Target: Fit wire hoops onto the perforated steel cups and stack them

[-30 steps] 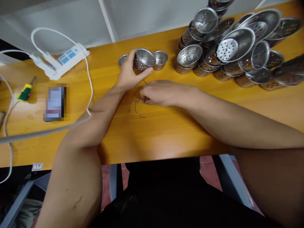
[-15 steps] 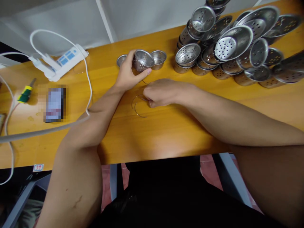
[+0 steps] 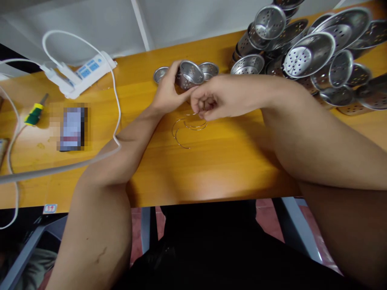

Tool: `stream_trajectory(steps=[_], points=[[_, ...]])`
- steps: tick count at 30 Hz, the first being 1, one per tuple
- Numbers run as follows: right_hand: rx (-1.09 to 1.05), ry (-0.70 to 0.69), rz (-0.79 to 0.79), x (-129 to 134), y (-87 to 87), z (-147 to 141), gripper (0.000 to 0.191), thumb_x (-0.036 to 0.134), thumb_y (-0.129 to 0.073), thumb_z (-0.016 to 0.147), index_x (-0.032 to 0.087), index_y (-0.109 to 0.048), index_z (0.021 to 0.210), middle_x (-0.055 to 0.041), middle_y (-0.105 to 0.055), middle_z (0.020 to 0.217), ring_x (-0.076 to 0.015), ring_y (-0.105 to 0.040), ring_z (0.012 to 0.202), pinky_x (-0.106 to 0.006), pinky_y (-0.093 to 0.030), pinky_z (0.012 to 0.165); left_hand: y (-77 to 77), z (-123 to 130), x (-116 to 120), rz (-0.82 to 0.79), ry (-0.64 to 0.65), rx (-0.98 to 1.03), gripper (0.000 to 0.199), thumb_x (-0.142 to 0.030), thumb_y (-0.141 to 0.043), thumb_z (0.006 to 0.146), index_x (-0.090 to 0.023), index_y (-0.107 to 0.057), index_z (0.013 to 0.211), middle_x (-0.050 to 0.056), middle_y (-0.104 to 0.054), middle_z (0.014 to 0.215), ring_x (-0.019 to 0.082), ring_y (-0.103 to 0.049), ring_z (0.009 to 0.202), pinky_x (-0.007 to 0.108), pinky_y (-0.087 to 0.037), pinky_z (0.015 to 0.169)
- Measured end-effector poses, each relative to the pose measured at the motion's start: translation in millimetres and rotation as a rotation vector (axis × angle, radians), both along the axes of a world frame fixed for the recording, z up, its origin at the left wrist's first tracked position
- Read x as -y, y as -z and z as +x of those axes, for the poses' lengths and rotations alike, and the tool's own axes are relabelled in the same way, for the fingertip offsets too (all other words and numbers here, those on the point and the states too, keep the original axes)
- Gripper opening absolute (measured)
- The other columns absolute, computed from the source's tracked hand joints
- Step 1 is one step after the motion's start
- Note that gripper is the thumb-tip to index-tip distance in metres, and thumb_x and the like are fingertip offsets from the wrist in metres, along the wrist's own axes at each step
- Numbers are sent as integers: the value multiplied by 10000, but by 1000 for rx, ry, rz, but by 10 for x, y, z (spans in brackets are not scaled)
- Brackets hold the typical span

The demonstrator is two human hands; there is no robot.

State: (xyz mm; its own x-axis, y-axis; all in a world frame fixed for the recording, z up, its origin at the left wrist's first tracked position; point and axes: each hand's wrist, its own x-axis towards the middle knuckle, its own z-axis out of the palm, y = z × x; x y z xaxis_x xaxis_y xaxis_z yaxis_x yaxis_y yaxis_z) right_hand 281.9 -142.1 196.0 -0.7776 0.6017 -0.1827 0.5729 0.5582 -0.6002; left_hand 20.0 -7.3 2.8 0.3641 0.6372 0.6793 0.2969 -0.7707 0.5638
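Note:
My left hand (image 3: 169, 89) is wrapped round a small perforated steel strainer cup (image 3: 190, 74), tilted with its mouth toward me. Right beside that cup, my right hand (image 3: 216, 96) has its fingers curled in, palm side partly showing. Whatever those fingers hold, if anything, is too small to make out. Thin curved wires (image 3: 178, 139) lie on the table just below my right hand. Another strainer cup (image 3: 209, 70) stands behind the held one, and a third small cup (image 3: 160, 74) is partly hidden behind my left hand.
Many stacked perforated steel cups (image 3: 308, 60) fill the back right of the wooden table (image 3: 169, 177). To the left are a white power strip (image 3: 87, 76) with cables, a phone (image 3: 72, 129) and a yellow-green screwdriver (image 3: 34, 114). A white cable crosses over my left forearm.
My right hand has risen from the wires toward the cup, its fingers turned inward. The left hand keeps its hold on the cup. The whole view has shifted slightly.

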Motion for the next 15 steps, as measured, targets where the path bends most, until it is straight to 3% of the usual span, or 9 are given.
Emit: stream_trajectory(steps=[4, 7, 11, 15], points=[[-225, 71, -67, 12, -57, 94, 377, -109, -812, 1057, 256, -882, 1124, 0, -938, 1030, -213, -889, 888, -330, -664, 837, -12, 15, 23, 68, 33, 30, 989, -1089, -829, 993, -426, -606, 1692, 84, -832, 1611, 392, -815, 1437, 693, -695, 1247], [-396, 63, -8, 11, -67, 151, 234, 28, -835, 1174, 245, -923, 1165, -12, -919, 929, -208, -899, 828, -313, -698, 802, -46, 21, 52, 86, 7, 29, 1028, -1040, -881, 976, -460, -523, 1746, 94, -800, 1657, 410, -807, 1475, 688, -709, 1243], [-532, 150, 105, -14, -69, 169, 206, 92, -870, 1191, 258, -885, 1070, -6, -858, 837, -183, -808, 717, -289, -608, 688, -47, 4, 29, 127, 3, 15, 880, -751, -908, 1060, -472, -468, 1770, 128, -733, 1693, 425, -769, 1596, 668, -661, 1366], [-561, 323, 179, -73, -44, 170, 180, 117, -841, 1177, 268, -818, 1082, -25, -856, 944, -159, -684, 693, -306, -476, 619, -14, -8, -7, 89, -16, -29, 899, -713, -925, 1077, -419, -455, 1784, 144, -707, 1716, 422, -741, 1671, 612, -611, 1453]])
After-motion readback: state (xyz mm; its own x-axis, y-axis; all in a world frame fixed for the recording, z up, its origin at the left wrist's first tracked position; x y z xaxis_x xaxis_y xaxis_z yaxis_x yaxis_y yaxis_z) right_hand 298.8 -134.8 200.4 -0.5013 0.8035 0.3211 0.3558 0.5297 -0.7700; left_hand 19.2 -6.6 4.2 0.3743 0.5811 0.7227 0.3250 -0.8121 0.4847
